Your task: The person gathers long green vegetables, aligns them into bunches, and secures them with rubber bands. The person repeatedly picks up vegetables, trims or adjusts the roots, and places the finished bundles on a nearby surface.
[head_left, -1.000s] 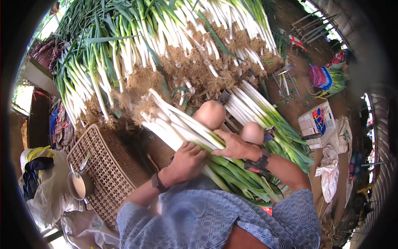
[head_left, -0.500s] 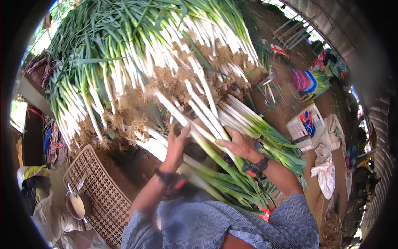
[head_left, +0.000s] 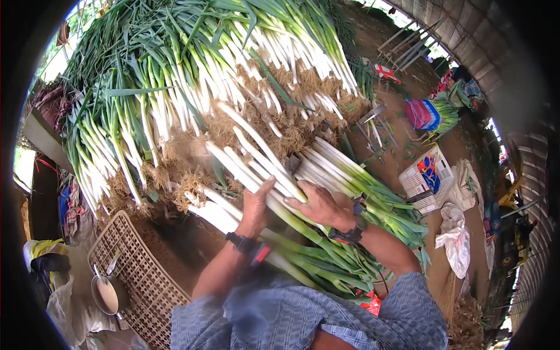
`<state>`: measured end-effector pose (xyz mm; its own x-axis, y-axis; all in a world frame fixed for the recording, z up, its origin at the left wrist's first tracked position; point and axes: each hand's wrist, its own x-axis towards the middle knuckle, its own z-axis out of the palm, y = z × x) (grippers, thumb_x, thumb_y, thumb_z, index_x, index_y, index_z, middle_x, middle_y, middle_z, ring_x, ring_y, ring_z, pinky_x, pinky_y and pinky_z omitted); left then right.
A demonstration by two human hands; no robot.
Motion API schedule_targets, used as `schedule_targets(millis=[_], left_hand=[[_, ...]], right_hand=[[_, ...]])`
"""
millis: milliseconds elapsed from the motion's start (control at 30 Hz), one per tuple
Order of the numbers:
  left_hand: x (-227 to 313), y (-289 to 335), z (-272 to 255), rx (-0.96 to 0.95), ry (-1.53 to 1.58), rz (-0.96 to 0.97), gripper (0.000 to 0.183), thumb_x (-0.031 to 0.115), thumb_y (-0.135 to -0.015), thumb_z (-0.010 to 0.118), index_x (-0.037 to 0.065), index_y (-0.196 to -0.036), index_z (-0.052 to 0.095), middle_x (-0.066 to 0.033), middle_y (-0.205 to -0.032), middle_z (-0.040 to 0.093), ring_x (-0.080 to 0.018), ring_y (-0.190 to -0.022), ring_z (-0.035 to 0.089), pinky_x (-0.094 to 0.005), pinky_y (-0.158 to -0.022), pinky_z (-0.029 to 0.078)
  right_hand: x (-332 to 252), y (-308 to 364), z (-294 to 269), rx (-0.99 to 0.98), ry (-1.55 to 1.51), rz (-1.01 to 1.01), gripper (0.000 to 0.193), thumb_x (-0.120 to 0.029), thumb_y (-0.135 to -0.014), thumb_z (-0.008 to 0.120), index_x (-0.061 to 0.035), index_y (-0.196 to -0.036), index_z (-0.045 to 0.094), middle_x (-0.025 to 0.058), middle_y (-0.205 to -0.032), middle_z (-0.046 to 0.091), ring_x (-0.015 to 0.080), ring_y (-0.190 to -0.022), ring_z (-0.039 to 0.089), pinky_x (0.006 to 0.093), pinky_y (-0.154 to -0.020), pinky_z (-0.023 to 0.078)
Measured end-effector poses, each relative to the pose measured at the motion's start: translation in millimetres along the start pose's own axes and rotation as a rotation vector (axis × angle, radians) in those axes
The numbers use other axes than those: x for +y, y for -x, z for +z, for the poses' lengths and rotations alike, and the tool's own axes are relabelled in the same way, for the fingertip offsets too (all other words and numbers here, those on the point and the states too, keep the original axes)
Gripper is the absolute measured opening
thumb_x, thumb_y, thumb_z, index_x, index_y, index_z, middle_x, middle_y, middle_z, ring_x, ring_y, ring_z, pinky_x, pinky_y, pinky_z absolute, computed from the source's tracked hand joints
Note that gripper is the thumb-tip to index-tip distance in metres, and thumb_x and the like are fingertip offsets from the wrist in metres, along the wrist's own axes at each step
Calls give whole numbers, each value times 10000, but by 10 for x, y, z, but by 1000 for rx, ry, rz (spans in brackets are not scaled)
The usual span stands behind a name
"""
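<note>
Several long green onions (head_left: 263, 156) with trimmed white ends slant between my two hands, their leaves running down to the right. My left hand (head_left: 255, 208) is closed around the lower-left side of this bunch, thumb up. My right hand (head_left: 324, 205) grips the same stalks from above, fingers curled over them. Below my left hand lie thick white stalks (head_left: 213, 217), roots still showing on some. Beside my right hand, a row of cleaned green onions (head_left: 350, 172) lies with leaves toward the lower right. Ahead is a large heap of rooted green onions (head_left: 181, 99).
A brown plastic crate (head_left: 140, 265) stands at lower left, with a metal pan (head_left: 108, 294) on its outer side. To the right are a white basket (head_left: 421, 185) with coloured ties and a white plastic bag (head_left: 454, 238). A wrapped bundle (head_left: 424, 115) lies near a person at upper right.
The stalks in my right hand have swung down and left, now lying closer alongside those at my left hand. My right hand has shifted slightly left.
</note>
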<state>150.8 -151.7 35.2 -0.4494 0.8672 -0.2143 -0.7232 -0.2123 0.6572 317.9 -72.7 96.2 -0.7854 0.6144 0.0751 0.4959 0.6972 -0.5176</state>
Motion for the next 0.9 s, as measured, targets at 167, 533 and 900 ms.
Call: schedule_targets(millis=[167, 533, 900], left_hand=[[124, -141, -240, 54, 51, -47, 346, 187, -987, 700, -36, -1238, 616, -135, -1113, 715, -258, -981, 721, -441, -880, 622], [67, -130, -264, -91, 60, -165, 349, 239, -993, 703, 15, -1249, 622, -104, -1159, 694, -242, -1060, 681, -442, -938, 591], [-20, 27, 6, -241, -177, -172, 594, 377, -984, 721, 5, -1389, 495, -107, -1302, 587, -221, -1177, 573, -403, -1028, 487]], right_hand=[[159, 504, -303, -396, 95, 108, 580, -471, -1028, 569, 55, -1269, 534, 334, -1116, 646, 513, -1063, 625, 546, -923, 486], [427, 731, -142, -169, 155, 15, 376, -304, -957, 644, 15, -1150, 596, 265, -965, 657, 481, -987, 635, 545, -858, 498], [187, 274, -222, 72, 408, -478, 413, -232, -989, 638, -5, -1331, 590, 244, -1146, 689, 370, -1074, 681, 442, -898, 548]])
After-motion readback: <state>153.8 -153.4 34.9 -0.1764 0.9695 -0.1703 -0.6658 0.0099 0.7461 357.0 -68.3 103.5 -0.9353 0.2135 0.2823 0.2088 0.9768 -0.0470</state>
